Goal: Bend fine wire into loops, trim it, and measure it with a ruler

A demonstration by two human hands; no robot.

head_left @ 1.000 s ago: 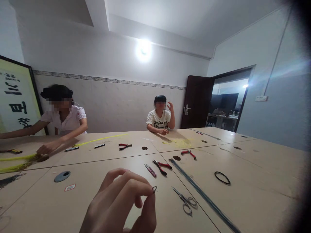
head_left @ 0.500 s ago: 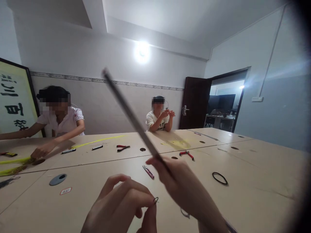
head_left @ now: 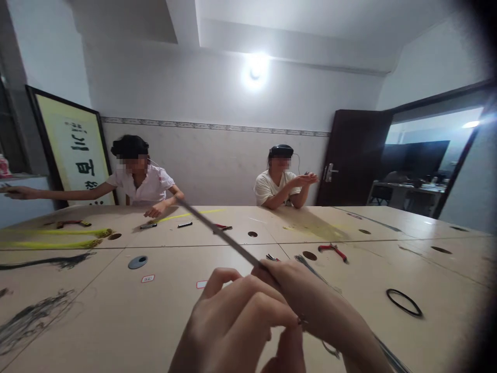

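The fingers of my left hand are closed tight on a small dark ring. Just beside it, my right hand pinches a thin dark rod, whose long axis points far left above the desk.

From where I stood, the bottom edge cut off the left hand and the right hand at the wrists. The ring in the left fingers was too small to make out. The right fingers hid the grip on the rod. The right forearm covered most of the scissors, and the hands nearly hid the pliers. A co-worker's hand held something too small to tell.
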